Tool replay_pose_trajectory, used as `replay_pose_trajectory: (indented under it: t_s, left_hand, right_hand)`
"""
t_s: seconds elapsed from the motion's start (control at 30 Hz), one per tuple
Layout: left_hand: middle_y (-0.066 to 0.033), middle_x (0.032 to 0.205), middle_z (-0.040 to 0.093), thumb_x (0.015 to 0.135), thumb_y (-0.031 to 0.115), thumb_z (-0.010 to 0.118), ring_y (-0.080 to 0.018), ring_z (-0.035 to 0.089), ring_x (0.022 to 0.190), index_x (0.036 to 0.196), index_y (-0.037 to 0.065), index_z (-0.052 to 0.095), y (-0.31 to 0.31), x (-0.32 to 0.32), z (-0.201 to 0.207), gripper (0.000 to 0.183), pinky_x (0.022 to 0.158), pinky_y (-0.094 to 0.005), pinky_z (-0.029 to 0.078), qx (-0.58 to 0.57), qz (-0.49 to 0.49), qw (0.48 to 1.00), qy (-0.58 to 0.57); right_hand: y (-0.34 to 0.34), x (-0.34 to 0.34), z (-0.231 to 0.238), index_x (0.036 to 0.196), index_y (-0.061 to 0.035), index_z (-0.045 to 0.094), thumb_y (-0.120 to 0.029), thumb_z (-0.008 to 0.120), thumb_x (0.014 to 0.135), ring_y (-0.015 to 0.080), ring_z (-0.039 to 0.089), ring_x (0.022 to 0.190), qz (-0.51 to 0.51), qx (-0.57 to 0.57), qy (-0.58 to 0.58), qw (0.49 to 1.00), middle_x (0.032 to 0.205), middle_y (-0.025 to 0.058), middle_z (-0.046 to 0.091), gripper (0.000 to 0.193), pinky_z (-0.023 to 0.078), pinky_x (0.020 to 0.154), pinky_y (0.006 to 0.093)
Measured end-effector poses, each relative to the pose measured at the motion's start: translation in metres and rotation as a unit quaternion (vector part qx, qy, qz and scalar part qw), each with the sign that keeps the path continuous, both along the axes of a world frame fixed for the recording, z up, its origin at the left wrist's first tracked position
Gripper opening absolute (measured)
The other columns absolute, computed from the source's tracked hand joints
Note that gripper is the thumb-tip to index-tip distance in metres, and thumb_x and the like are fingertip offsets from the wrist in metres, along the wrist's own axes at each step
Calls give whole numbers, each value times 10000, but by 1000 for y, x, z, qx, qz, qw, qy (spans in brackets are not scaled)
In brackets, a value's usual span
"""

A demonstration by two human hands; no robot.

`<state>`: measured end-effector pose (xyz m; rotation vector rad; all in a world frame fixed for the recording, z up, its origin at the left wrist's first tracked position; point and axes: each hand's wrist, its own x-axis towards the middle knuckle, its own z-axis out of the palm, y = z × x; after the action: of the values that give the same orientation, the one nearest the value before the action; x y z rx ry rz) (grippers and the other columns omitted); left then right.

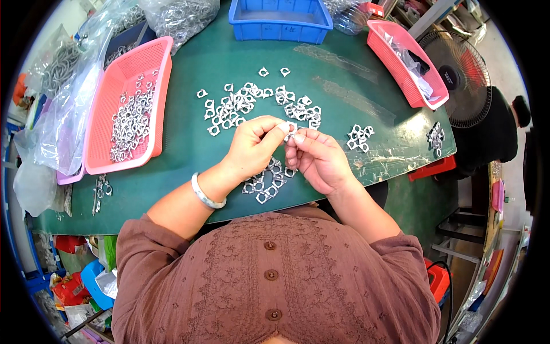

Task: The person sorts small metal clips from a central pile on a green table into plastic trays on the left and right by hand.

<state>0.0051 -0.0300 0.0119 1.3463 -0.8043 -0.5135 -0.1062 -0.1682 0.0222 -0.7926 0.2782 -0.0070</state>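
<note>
Over the middle of the green table, my left hand (255, 143) and my right hand (321, 160) meet at the fingertips. Between them they pinch a small silver metal ring part (290, 131), mostly covered by the fingers. Just beyond the hands lies a loose spread of similar ring parts (232, 108), with another cluster (302, 110) beside it on the right. Under and near my hands rests a nearer pile of rings (266, 184). A smaller group of rings (360, 138) sits to the right of my right hand.
A pink basket (163, 103) at left holds many ring parts. A blue bin (281, 33) stands at the far edge. Another pink basket (401, 71) with plastic bags is at far right, before a black fan (458, 77). Filled plastic bags (180, 20) crowd the far left.
</note>
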Motion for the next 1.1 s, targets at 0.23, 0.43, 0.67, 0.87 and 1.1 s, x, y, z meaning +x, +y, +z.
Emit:
replay_pose_trajectory:
  t_s: [0.23, 0.43, 0.67, 0.87, 1.1]
  left_hand:
    - [-40, 917, 684, 971, 96, 573, -89, 615, 856, 1053, -10, 693, -1, -1, 0, 181, 759, -245, 495, 5, -4, 999, 42]
    - [-12, 943, 662, 980, 75, 550, -78, 597, 842, 1168, 19, 670, 0, -3, 2, 230, 763, -242, 492, -7, -12, 999, 46]
    - [-34, 954, 624, 992, 93, 528, -112, 586, 862, 1210, 4, 654, 1, 2, 2, 267, 802, -265, 481, -19, -58, 997, 42]
    - [-43, 1004, 620, 992, 54, 462, -126, 575, 928, 1265, 7, 625, 2, 4, 0, 322, 852, -277, 473, -31, -88, 995, 20]
    - [-51, 1078, 638, 964, 13, 424, -125, 566, 957, 1351, -7, 552, 2, 2, -4, 408, 888, -287, 468, -41, -103, 988, 105]
  right_hand:
    - [1, -1, 0, 924, -35, 650, -159, 605, 957, 136, 587, 700, 0, -7, -3, 1000, 815, 45, 650, 136, 484, 685, 269]
    - [7, -2, 5, 937, -11, 656, -132, 608, 951, 93, 583, 735, -98, -242, -3, 965, 833, 37, 652, 131, 470, 690, 237]
    - [8, -4, 4, 897, -2, 664, -48, 629, 917, 71, 559, 683, -182, -544, -91, 814, 820, 20, 653, 62, 448, 610, 227]
    - [4, -6, 0, 904, 3, 663, -48, 635, 913, 49, 544, 696, -158, -485, -53, 858, 789, 2, 642, 59, 437, 611, 213]
    - [1, -8, -1, 924, 12, 666, -73, 628, 928, 18, 508, 703, -135, -372, -29, 918, 799, -31, 626, 93, 416, 611, 196]
